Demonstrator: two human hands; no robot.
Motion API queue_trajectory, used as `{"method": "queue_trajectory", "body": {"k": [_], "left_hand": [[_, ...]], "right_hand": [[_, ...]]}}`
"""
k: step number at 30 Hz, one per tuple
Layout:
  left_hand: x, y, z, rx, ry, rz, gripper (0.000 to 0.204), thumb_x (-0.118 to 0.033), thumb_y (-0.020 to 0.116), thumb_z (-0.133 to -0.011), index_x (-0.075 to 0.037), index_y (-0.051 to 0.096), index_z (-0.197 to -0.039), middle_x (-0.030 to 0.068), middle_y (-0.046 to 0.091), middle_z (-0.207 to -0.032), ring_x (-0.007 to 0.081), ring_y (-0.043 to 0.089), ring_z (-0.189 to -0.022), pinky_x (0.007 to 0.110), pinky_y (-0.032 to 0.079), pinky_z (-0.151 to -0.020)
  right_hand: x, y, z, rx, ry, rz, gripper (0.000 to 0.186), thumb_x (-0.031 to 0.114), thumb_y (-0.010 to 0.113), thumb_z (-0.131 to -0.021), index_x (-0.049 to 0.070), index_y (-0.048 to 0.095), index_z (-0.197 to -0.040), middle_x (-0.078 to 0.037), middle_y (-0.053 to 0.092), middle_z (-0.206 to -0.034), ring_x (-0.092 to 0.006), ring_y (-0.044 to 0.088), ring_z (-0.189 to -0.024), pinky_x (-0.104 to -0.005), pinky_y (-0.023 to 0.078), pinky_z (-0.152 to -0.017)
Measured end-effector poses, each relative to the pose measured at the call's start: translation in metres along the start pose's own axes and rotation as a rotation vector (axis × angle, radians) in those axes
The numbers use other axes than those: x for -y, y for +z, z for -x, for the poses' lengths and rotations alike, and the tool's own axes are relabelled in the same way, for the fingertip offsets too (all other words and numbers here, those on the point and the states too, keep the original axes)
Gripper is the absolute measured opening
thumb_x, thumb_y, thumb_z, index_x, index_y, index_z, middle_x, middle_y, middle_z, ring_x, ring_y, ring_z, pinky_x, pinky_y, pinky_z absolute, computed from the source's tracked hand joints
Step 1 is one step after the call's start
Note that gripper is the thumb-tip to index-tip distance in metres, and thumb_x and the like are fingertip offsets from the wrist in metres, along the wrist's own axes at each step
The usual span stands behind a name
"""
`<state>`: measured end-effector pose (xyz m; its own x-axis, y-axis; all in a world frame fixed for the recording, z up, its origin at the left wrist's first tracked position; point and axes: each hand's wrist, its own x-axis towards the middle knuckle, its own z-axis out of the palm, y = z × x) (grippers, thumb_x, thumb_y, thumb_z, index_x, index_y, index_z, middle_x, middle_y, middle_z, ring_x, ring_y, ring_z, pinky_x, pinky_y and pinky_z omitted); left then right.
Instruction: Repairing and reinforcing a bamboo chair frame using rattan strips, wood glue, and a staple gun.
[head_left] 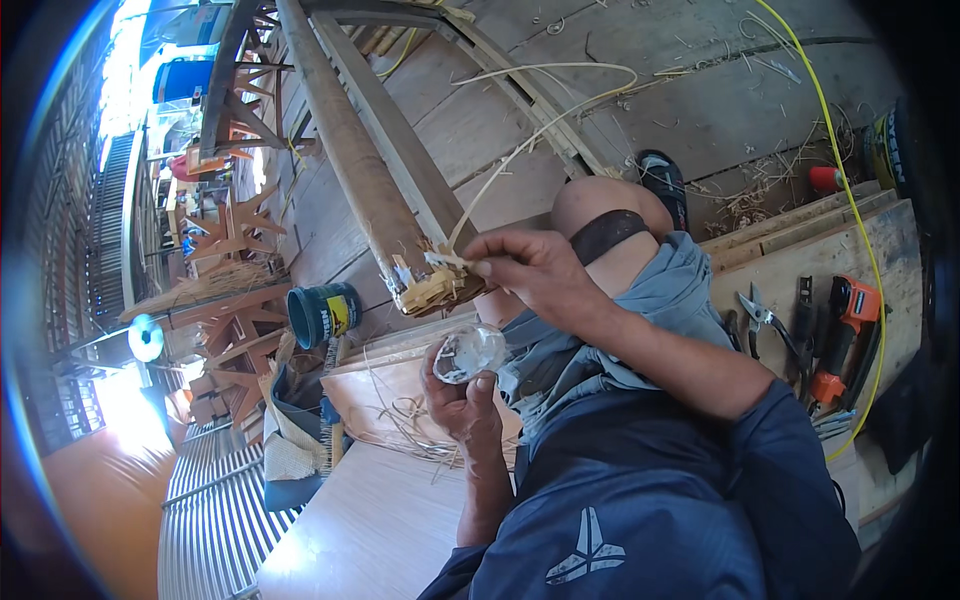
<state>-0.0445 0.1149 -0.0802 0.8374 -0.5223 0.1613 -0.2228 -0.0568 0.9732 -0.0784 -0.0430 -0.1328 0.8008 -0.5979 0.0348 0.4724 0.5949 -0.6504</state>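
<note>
Plank floor (700, 110), littered with cane scraps; yellow cord (840, 170) trails across it. Blue-green tub (322, 313) stands there. Board surface (870, 250) at right carries pliers (762, 315) and an orange power tool (842, 335).

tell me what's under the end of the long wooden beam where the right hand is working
The left hand holds a small clear container just below the wooden beam end. The right hand covers part of that end; the container's contents cannot be made out.

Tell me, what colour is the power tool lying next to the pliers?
The power tool is orange and black, seen in the head view.
</note>
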Motion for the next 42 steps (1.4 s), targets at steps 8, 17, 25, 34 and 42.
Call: {"method": "queue_trajectory", "body": {"k": [8, 17, 25, 34, 42], "left_hand": [[0.001, -0.002, 0.003, 0.001, 0.0, 0.031, 0.059, -0.012, 0.072, -0.072, 0.004, 0.044, -0.122, 0.0102, 0.055, -0.109, 0.0192, 0.055, -0.101, 0.032, 0.044, -0.091], [0.046, -0.048, 0.013, -0.061, 0.062, -0.196, 0.064, 0.003, 0.075, -0.065, -0.004, 0.046, -0.121, 0.0123, 0.049, -0.12, 0.0223, 0.05, -0.11, 0.034, 0.042, -0.094], [0.077, -0.08, 0.038, -0.108, -0.058, -0.097, 0.055, 0.003, 0.067, -0.07, -0.002, 0.046, -0.121, 0.0119, 0.05, -0.115, 0.0213, 0.05, -0.107, 0.032, 0.04, -0.093], [0.159, -0.188, 0.023, -0.553, -0.193, -0.191, 0.039, -0.007, 0.058, -0.086, 0.002, 0.045, -0.122, 0.0089, 0.055, -0.107, 0.0159, 0.053, -0.095, 0.028, 0.043, -0.082], [0.241, -0.325, 0.041, -0.844, -0.413, -0.651, 0.05, -0.023, 0.065, -0.083, 0.004, 0.046, -0.12, 0.0166, 0.057, -0.105, 0.0264, 0.056, -0.095, 0.036, 0.044, -0.084]], "right_hand": [[0.021, -0.004, -0.005, -0.038, -0.026, 0.03, 0.017, 0.004, 0.056, -0.088, 0.0, 0.062, -0.104, 0.002, 0.058, -0.083, -0.0039, 0.051, -0.074, -0.0192, 0.042, -0.065], [0.073, 0.03, 0.049, 0.184, -0.24, 0.957, 0.015, 0.005, 0.063, -0.08, 0.006, 0.064, -0.095, -0.007, 0.061, -0.072, -0.0181, 0.059, -0.063, -0.0266, 0.046, -0.058], [0.044, 0.098, 0.041, 0.473, -0.43, 1.469, 0.028, 0.02, 0.067, -0.076, 0.005, 0.062, -0.099, -0.01, 0.06, -0.086, -0.0282, 0.058, -0.075, -0.035, 0.048, -0.066], [0.055, 0.057, 0.0, -0.261, -0.095, 0.922, 0.024, 0.013, 0.054, -0.092, 0.0, 0.06, -0.111, 0.002, 0.057, -0.08, -0.0035, 0.046, -0.064, -0.0178, 0.039, -0.057], [0.05, 0.036, 0.001, -0.218, -0.039, 0.609, 0.017, 0.017, 0.056, -0.091, 0.003, 0.061, -0.1, 0.001, 0.057, -0.075, -0.0054, 0.05, -0.063, -0.0186, 0.038, -0.054]]}}
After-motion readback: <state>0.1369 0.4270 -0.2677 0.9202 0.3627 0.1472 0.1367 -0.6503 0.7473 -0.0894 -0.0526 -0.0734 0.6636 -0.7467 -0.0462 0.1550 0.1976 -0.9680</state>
